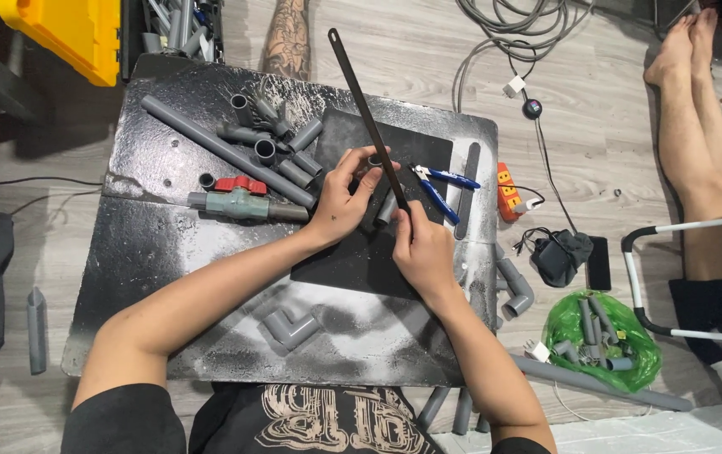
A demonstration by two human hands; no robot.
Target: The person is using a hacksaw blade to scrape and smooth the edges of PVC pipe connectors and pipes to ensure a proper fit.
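Grey plastic pipe work is under way on a black board laid on the floor, and everything else can be placed from that board. Over its middle, the left hand is clenched around a short pipe piece, pinning it to the dark mat on the board. The right hand, just toward the person from that piece, grips the near end of a long thin saw blade, which slants across the piece toward the board's far edge. No cut or sawdust can be made out, so the sawing seems barely begun. At the board's far left lie loose pipe fittings, a long pipe and a red-handled valve; blue-handled pliers rest just right of the blade.
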